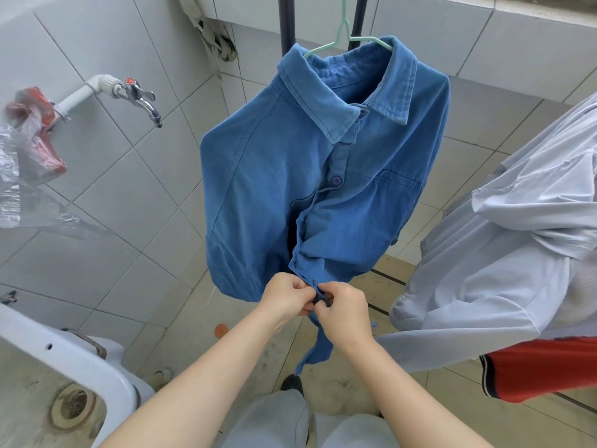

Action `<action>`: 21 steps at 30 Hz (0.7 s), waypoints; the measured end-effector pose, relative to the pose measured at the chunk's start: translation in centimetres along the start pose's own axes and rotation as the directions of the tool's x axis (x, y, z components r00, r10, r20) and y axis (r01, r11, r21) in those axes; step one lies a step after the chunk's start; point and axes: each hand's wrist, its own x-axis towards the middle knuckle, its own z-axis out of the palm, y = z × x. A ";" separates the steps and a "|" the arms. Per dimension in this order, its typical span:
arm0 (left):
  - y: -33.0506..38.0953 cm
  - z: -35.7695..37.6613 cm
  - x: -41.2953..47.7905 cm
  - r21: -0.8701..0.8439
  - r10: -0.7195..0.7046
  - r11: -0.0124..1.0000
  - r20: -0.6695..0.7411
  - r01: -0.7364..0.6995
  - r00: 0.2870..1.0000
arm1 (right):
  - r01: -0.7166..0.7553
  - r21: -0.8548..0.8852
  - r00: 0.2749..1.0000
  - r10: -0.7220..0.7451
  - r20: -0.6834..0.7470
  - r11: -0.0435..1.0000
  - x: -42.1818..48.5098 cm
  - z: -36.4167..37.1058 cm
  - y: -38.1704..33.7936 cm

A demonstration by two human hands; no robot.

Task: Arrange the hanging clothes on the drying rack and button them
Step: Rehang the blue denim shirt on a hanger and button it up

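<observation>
A blue collared shirt (265, 176) hangs on a pale green hanger (343, 33) from a dark rack pole (286, 24). One dark blue button (337, 180) near the chest is fastened, and the placket gapes below it. My left hand (286, 294) pinches the left edge of the placket low on the shirt. My right hand (344, 307) pinches the right edge beside it, fingers curled round the fabric. The button between my fingers is hidden.
A white garment (504, 253) hangs at the right, with a red garment (542, 367) below it. A tap (139, 97) sticks out of the tiled wall at the left, above a white sink (64, 360). A clear plastic bag (22, 176) hangs at the far left.
</observation>
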 end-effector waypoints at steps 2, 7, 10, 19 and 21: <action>-0.3 0.1 -0.1 -0.025 -0.007 1.000 -0.002 0.007 1.000 | -0.020 0.070 1.000 0.019 0.023 0.997 0.2 -0.2 0.3; -0.6 -0.4 -0.3 -0.109 -0.025 0.994 0.058 0.031 0.998 | -0.330 0.432 0.942 0.267 0.201 0.839 0.9 -0.9 1.5; -0.7 -0.7 -0.5 -0.109 -0.022 0.994 0.089 0.031 0.996 | -0.403 0.505 0.911 0.282 0.302 0.763 0.9 -1.4 1.7; -0.7 -1.2 -0.7 -0.118 -0.037 0.992 0.074 0.045 0.997 | 0.065 0.002 0.991 -0.065 0.116 0.998 0.0 -0.8 0.0; -0.8 -1.3 -0.7 -0.123 -0.039 0.991 0.061 0.047 0.997 | 0.103 -0.075 0.985 -0.091 0.143 0.992 0.2 -0.6 0.0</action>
